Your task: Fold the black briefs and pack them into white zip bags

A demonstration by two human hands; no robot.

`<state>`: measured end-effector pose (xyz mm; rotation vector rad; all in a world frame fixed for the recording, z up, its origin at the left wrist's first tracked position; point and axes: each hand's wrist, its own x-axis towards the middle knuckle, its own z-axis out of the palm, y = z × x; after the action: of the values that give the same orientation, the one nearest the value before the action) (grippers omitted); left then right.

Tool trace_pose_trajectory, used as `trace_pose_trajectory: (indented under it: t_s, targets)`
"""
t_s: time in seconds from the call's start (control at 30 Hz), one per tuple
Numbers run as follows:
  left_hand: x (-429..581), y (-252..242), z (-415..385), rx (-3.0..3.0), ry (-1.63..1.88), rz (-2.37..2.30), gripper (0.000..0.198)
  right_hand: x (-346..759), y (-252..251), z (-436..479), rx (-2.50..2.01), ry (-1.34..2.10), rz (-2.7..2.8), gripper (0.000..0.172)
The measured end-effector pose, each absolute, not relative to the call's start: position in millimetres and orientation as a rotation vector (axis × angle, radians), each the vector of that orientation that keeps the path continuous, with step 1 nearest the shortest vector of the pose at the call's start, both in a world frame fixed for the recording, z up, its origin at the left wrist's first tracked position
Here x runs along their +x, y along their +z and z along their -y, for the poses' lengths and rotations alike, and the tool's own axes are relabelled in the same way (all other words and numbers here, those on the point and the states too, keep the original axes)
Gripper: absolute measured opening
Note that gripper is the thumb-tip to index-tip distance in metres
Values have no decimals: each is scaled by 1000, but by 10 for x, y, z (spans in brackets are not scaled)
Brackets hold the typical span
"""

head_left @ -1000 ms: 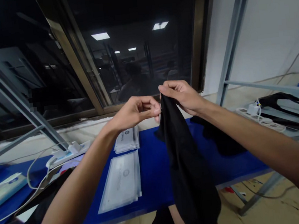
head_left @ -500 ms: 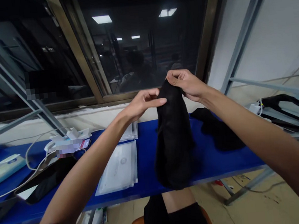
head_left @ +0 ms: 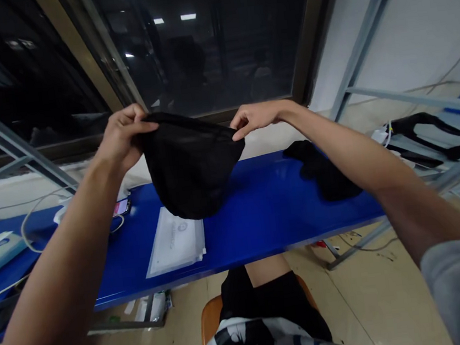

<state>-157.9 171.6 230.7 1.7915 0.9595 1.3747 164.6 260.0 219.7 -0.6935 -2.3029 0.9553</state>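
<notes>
I hold a black cloth (head_left: 191,163) stretched out in the air above a blue table (head_left: 259,213). My left hand (head_left: 123,136) is closed on its left top corner. My right hand (head_left: 254,118) pinches its right top corner. The cloth sags between them and hangs over a stack of clear flat packets (head_left: 175,244) that lies on the table.
A pile of black cloth (head_left: 323,170) lies on the table to the right. A phone (head_left: 120,207), white cables and a white power strip sit at left. Grey metal frame bars (head_left: 358,41) rise at both sides. A dark window is behind. My orange stool (head_left: 209,321) is below.
The cloth hung down long from both hands held close together. My hands have moved apart, the left one far to the left, and the cloth is now spread wide between them.
</notes>
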Motion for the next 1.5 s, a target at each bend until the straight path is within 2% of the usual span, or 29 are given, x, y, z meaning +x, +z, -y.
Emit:
trace_pose_trajectory:
  t_s: [0.1,0.3,0.37,0.47,0.53,0.6,0.7,0.77,1.0,1.3,1.37,1.5]
  targets:
    - [-1691,2263,-1668,1886,1227,-1066,35,1709,2086,-2708,-690,946,2451,48]
    - [-1954,2466,-1526,2132,765,-1373,43,1916,2199,-2504,-736,824,2236,46]
    - [-1991,2605,-1392,2115,858,-1258,39,2035,2364,-2302,-706,794,2165,45]
    - [-1962,2820,-1179,2115,1197,-901,30,2215,2613,-1967,-567,842,2033,45]
    - [-1926,2944,-1098,2160,1320,-862,27,2306,2710,-1814,-527,860,1975,43]
    - [-1899,3031,-1103,2255,1249,-1080,32,2366,2722,-1782,-574,862,1948,39]
    - [-1858,3065,-1258,2428,827,-1467,43,2408,2606,-1960,-662,846,1905,42]
    - [-1802,3033,-1398,2484,600,-1572,40,2408,2490,-2158,-719,807,1933,44]
    - [-1554,2950,-1531,2439,708,-1266,20,2344,2355,-2531,-743,495,1806,30]
    - [-1510,3127,-1234,2796,1105,-1365,44,2453,2649,-2086,-557,287,1798,21]
    - [-1540,3248,-1129,2807,1077,-1255,52,2493,2721,-2025,-511,261,1750,24]
    - [-1663,3409,-1070,2602,742,-1049,66,2562,2753,-2069,-482,272,1696,27]
